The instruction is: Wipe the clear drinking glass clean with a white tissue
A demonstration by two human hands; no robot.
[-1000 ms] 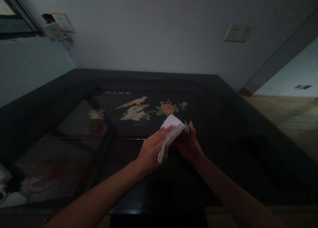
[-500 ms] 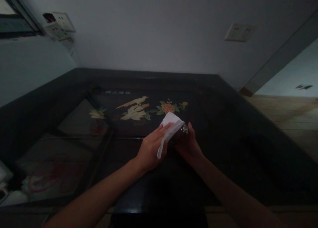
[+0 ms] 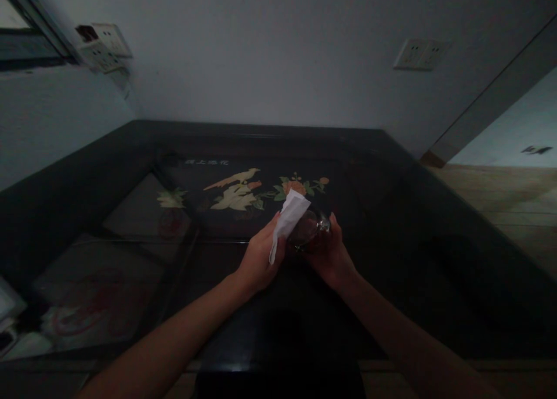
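A folded white tissue (image 3: 289, 219) is in my left hand (image 3: 260, 258), which is closed on it and hides part of it. Just right of the tissue, my right hand (image 3: 334, 254) grips a clear, shiny glass (image 3: 307, 227), its round mouth tilted toward the tissue. The fingers under the glass are dim and partly hidden. Both hands are above the middle of a dark glossy table (image 3: 374, 184).
Bird and flower pictures (image 3: 235, 193) decorate the tabletop. White and pale objects (image 3: 17, 323) lie at the far left edge. Behind the table is a wall with sockets (image 3: 421, 55); wooden floor (image 3: 509, 196) shows on the right.
My left hand has drawn the tissue slightly left, off the mouth of the glass, so the round opening now shows. My right hand has stayed nearly in place.
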